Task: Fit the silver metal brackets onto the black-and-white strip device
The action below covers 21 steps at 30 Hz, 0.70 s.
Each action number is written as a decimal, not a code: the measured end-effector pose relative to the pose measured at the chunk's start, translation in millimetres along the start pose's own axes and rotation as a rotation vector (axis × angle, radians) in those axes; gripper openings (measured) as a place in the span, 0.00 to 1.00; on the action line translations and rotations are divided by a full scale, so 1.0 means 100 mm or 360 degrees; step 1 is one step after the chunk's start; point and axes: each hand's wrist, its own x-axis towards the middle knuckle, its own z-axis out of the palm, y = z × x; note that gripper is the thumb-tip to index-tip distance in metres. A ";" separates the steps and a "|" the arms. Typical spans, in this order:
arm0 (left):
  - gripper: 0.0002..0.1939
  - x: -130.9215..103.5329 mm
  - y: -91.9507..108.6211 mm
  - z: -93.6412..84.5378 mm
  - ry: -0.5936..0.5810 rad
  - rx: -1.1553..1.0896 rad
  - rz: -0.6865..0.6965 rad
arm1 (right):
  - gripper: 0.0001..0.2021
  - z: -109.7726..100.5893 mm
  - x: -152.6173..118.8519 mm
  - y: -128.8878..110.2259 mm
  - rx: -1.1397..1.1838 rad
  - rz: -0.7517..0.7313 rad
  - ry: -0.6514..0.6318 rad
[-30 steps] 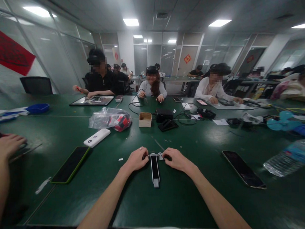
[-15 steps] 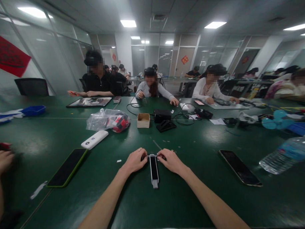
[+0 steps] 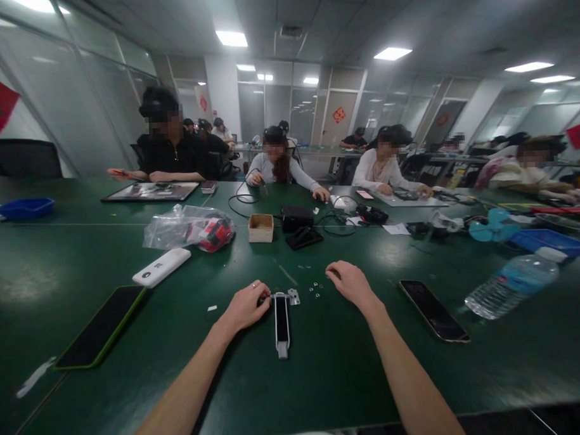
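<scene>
Green tabletop [image 3: 324, 384]: compared with half a second earlier, our right hand [image 3: 350, 282] had come away from the long, narrow, silver-framed device with a black strip down its middle [image 3: 282, 322] and was well apart from it, to its right.
Flat silver metal plate with holes [image 3: 293, 297]: mostly covered by our right hand before, it now showed plainly at the right of the device's far end.
Small pale ring-like pieces [image 3: 316, 291]: we saw several lying loose between the plate and our right hand.
Right fingers: bent, tips near the table; we could not tell whether they pinched anything.
Left hand [image 3: 248, 306]: it stayed at the left of the device's far end, fingers curled in close; their grip, if any, was hidden from us.
Device: it lay on the tabletop in front of us, lengthwise, its grey, narrower end towards us.
</scene>
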 end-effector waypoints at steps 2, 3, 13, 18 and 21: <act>0.06 0.00 0.00 0.00 -0.0005 -0.0002 -0.0005 | 0.11 -0.04 -0.01 0.14 -0.0077 0.0076 -0.0011; 0.06 0.00 -0.01 0.01 -0.0008 -0.0001 -0.0008 | 0.10 -0.05 -0.01 0.19 -0.0106 0.0110 -0.0020; 0.06 0.01 -0.03 0.02 0.0003 0.0018 0.0008 | 0.12 0.09 0.01 0.08 0.0072 0.0041 -0.0246; 0.06 0.00 -0.01 0.01 0.0026 0.0005 0.0005 | 0.19 0.18 -0.05 -0.31 0.0354 -0.0239 -0.0457; 0.07 0.00 -0.01 0.03 0.0062 -0.0018 0.0024 | 0.22 0.26 -0.08 -0.49 0.0376 -0.0363 -0.0518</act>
